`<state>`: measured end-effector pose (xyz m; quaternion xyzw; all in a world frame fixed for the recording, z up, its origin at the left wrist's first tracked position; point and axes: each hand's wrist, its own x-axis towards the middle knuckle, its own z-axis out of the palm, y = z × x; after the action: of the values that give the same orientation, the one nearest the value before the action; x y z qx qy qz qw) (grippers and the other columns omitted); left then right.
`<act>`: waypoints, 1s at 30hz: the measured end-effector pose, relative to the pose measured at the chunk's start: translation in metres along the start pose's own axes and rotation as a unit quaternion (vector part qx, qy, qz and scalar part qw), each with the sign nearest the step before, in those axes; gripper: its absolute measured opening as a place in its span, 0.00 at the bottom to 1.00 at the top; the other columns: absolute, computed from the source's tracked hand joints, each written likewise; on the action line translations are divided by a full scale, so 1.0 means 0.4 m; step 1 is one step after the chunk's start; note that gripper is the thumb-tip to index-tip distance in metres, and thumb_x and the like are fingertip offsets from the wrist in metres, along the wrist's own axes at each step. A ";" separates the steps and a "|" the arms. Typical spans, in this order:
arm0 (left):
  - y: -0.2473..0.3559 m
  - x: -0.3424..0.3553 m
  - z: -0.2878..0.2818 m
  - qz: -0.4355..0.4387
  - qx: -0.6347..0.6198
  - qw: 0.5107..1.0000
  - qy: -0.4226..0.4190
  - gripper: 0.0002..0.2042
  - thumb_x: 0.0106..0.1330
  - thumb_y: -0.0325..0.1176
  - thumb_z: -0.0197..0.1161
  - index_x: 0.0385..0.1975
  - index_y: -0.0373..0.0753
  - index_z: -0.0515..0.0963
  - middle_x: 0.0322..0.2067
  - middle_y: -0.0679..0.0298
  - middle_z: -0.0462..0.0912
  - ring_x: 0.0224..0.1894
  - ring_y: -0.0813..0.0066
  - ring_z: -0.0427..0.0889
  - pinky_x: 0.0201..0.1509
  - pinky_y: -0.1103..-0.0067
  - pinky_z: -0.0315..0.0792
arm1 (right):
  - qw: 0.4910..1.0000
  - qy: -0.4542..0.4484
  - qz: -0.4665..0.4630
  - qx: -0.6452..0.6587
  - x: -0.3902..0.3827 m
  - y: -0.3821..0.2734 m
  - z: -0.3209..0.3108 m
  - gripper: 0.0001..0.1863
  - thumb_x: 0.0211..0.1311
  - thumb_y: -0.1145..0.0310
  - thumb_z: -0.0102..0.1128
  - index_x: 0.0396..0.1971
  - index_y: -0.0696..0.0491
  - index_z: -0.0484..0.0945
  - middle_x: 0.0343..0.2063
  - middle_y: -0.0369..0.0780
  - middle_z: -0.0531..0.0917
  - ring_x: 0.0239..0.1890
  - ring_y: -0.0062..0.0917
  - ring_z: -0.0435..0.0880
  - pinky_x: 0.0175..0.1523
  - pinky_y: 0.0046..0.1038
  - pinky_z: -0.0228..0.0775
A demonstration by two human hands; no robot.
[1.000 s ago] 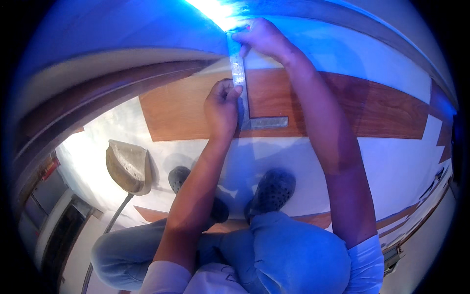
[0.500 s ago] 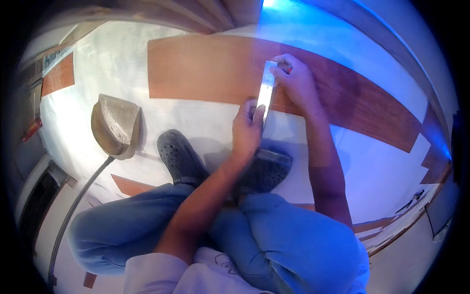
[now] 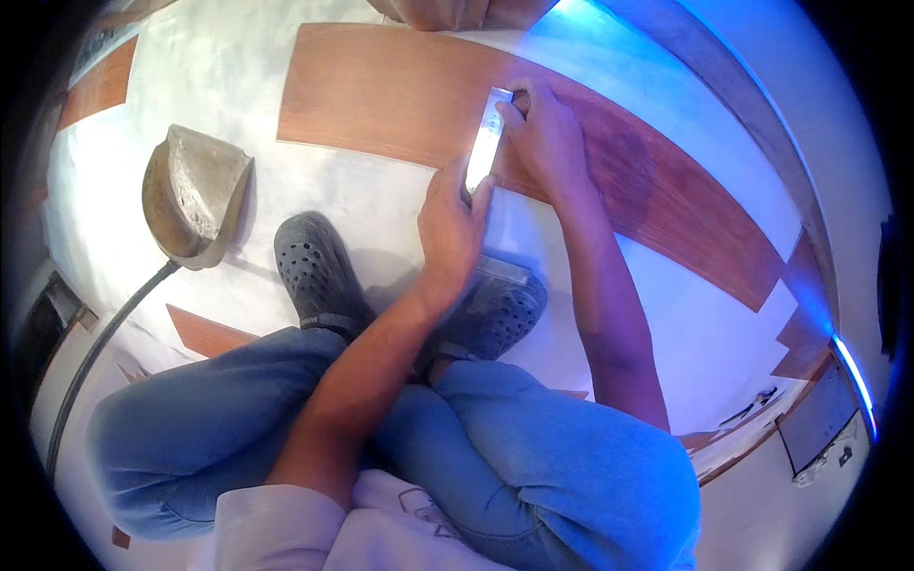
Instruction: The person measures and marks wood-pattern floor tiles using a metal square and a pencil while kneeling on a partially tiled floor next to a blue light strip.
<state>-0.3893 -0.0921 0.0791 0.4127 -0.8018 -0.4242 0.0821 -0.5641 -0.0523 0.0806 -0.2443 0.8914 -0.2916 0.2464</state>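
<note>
A narrow, shiny metal strip [image 3: 486, 143] slants upright between my hands, over the near edge of a long brown wood-look plank [image 3: 381, 90]. My left hand [image 3: 452, 214] grips its lower end, thumb on the front face. At the upper end my right hand [image 3: 541, 128] pinches it between thumb and curled fingers. Whether the right hand also holds something small is hidden. Below the strip, a grey bar-like piece [image 3: 503, 269] shows across the top of my right clog [image 3: 500, 309]; I cannot tell whether it joins the strip.
A dusty dustpan [image 3: 195, 195] with a long dark handle [image 3: 105, 338] lies on the pale floor at left. My left clog [image 3: 314, 266] stands beside it. Another brown plank piece [image 3: 209, 331] lies by my left knee. A bright blue light strip [image 3: 855, 381] glows at far right.
The view has shifted, so the floor, plank and dustpan sit higher and further left. Both hands still hold the strip; the left hand now covers more of its lower end.
</note>
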 end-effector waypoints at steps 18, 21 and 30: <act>0.000 0.033 -0.010 0.046 0.205 0.977 -0.040 0.24 0.77 0.41 0.63 0.69 0.39 0.76 0.42 0.51 0.84 0.31 0.50 0.88 0.32 0.59 0.83 | 0.970 -0.007 0.072 0.232 -0.057 0.027 -0.039 0.16 0.74 0.69 0.54 0.55 0.57 0.84 0.39 0.43 0.90 0.38 0.28 0.90 0.46 0.31 0.80; 0.001 0.034 0.000 0.052 0.213 0.975 -0.039 0.24 0.77 0.41 0.63 0.69 0.38 0.75 0.41 0.51 0.84 0.31 0.51 0.88 0.32 0.59 0.83 | 0.941 0.020 0.091 0.325 -0.080 0.062 -0.056 0.17 0.75 0.70 0.50 0.54 0.61 0.84 0.38 0.42 0.89 0.37 0.22 0.87 0.42 0.24 0.79; 0.004 0.046 -0.003 0.059 0.234 0.969 -0.051 0.25 0.78 0.43 0.62 0.69 0.37 0.75 0.40 0.52 0.84 0.30 0.51 0.88 0.31 0.59 0.83 | 0.833 0.046 0.113 0.540 -0.078 0.118 -0.073 0.25 0.83 0.57 0.43 0.54 0.63 0.82 0.43 0.47 0.88 0.41 0.30 0.89 0.46 0.29 0.85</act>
<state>-0.4017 -0.1057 0.0770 0.3506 -0.9048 -0.2396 -0.0332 -0.5714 0.0110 0.0804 0.0434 0.6241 -0.7072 0.3295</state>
